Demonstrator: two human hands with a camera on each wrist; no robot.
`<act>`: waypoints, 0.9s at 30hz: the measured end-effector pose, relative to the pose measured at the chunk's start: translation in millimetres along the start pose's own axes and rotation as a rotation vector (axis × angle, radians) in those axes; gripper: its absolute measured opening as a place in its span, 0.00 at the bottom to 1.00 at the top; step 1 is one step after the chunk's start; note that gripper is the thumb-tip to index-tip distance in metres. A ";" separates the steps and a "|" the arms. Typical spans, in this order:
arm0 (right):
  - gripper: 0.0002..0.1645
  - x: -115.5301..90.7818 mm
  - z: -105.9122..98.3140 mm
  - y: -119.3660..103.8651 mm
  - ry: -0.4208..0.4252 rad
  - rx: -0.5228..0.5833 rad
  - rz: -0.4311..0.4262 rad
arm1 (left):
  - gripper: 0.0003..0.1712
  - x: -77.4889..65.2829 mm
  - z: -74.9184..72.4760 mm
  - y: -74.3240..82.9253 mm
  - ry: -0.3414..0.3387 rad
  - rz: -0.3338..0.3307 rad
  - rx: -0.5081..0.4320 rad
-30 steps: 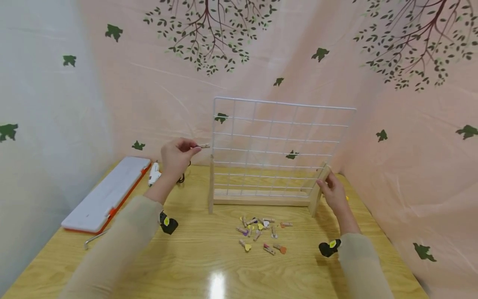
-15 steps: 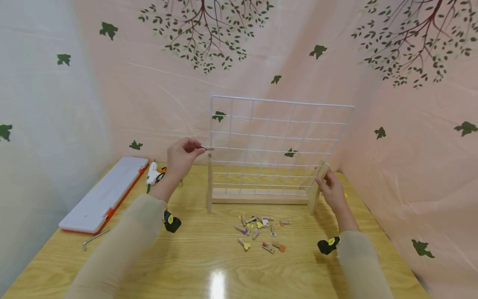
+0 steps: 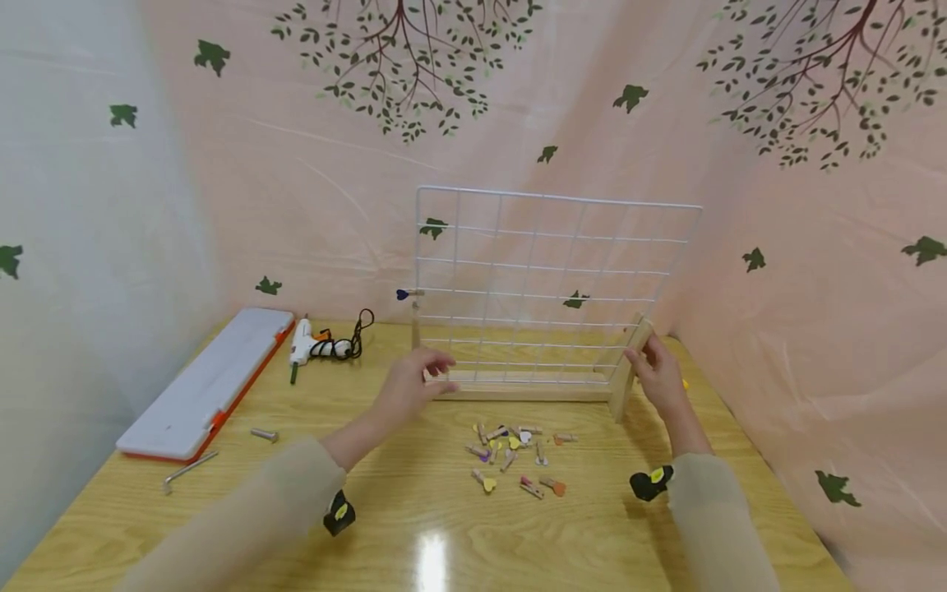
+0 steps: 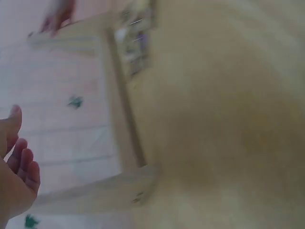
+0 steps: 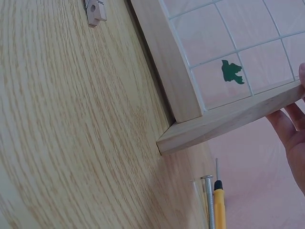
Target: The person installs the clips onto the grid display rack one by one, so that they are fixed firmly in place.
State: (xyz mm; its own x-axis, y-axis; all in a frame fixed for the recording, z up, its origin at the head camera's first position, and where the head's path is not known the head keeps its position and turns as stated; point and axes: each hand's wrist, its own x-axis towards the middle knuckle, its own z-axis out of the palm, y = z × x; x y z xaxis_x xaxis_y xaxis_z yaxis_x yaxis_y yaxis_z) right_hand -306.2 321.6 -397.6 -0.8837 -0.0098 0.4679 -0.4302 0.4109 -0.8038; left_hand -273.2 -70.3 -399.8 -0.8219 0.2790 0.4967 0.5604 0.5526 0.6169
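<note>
A white wire grid (image 3: 547, 196) stands upright in a wooden stand (image 3: 525, 394). A small clothespin with a dark blue heart (image 3: 403, 294) is clipped to the grid's left edge. My left hand (image 3: 407, 382) is in front of the stand's lower left corner, fingers parted and nothing between them; the left wrist view is blurred. At the other side, my right hand (image 3: 661, 376) grips the stand's right post (image 3: 627, 378), thumb in front and fingers behind. Several heart clothespins (image 3: 488, 485) lie in a loose pile on the table before the stand.
On the left lie a white case with an orange edge (image 3: 207, 378), a glue gun (image 3: 302, 341) with its cord, a bolt (image 3: 264, 434) and a bent metal rod (image 3: 191, 470). A yellow-handled screwdriver (image 5: 219, 207) and another bolt (image 5: 208, 200) lie beyond the right post.
My left hand has let go of the blue-heart clothespin, leaving it clipped on the grid's left edge, and has come down towards the pile. The right hand keeps its grip on the post.
</note>
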 end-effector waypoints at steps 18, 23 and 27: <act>0.24 2.4 -1.9 5.6 -0.027 0.018 0.004 | 0.09 -21.0 72.5 -17.6 -0.599 0.155 0.095; 0.25 5.1 -4.6 20.9 -0.032 0.004 0.003 | 0.09 -22.3 71.1 -16.8 -0.609 0.140 0.051; 0.25 5.5 -4.7 29.7 -0.030 -0.013 -0.008 | 0.14 -23.1 61.6 -16.7 -0.577 0.091 -0.017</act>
State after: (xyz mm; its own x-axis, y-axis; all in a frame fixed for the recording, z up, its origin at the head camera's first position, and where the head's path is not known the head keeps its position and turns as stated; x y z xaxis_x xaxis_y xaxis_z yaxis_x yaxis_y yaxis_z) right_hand -323.0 338.0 -417.2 -0.8855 -0.0399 0.4628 -0.4347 0.4223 -0.7954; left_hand -269.9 -37.6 -459.2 -0.6904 0.7101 0.1386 0.6293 0.4949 0.5992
